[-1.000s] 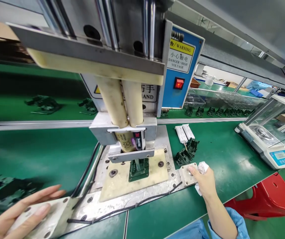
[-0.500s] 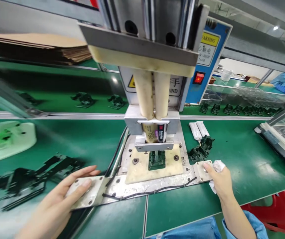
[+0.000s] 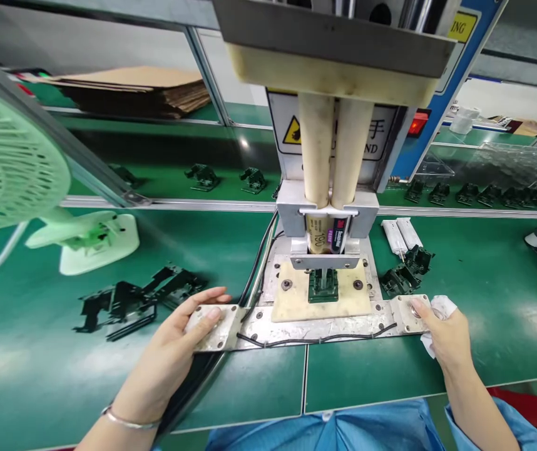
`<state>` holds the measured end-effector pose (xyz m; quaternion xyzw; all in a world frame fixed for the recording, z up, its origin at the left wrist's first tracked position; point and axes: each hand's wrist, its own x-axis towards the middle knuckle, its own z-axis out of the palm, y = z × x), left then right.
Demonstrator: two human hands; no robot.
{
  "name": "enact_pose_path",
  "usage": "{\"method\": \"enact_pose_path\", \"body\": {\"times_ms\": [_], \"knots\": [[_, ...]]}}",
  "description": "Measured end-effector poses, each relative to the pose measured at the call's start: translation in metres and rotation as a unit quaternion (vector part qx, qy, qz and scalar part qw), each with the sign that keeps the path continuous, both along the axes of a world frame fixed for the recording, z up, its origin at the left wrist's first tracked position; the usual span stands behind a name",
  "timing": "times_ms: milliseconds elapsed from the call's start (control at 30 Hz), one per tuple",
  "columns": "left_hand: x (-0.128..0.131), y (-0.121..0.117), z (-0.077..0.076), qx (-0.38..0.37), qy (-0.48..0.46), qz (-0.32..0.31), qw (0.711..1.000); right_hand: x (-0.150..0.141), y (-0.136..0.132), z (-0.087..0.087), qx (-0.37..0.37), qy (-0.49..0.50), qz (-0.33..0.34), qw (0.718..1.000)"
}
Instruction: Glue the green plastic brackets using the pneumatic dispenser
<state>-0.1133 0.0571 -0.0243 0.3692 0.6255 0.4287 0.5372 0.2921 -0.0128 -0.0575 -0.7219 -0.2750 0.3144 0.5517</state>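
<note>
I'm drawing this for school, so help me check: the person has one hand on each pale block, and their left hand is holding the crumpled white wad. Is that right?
Not quite: the crumpled white wad is in the right hand, not the left hand. The head view shows it. One hand is on each pale block.

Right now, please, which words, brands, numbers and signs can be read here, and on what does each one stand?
"190": twin cartridge, tan label
"3M": its dark label
"Scotch-Weld": same dark label
"手": warning sign, partly hidden by pale plungers
"ND": same sign, which also shows a hand in a yellow triangle
"ING": yellow label on the blue box
Too small to read: the cartridge's fine print.
</note>
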Motion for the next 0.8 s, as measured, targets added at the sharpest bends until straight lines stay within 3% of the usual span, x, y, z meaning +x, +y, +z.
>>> {"method": "enact_pose_path", "body": {"times_ms": [333, 800], "knots": [[0.003, -0.001, -0.001, 0.007, -0.02, 0.014, 1.0, -0.004, 0.0, 0.005, 0.003, 0.011, -0.012, 1.0], [0.004, -0.002, 0.001, 0.007, -0.025, 0.006, 1.0, 0.007, -0.003, -0.006, -0.011, -0.02, -0.017, 1.0]]}}
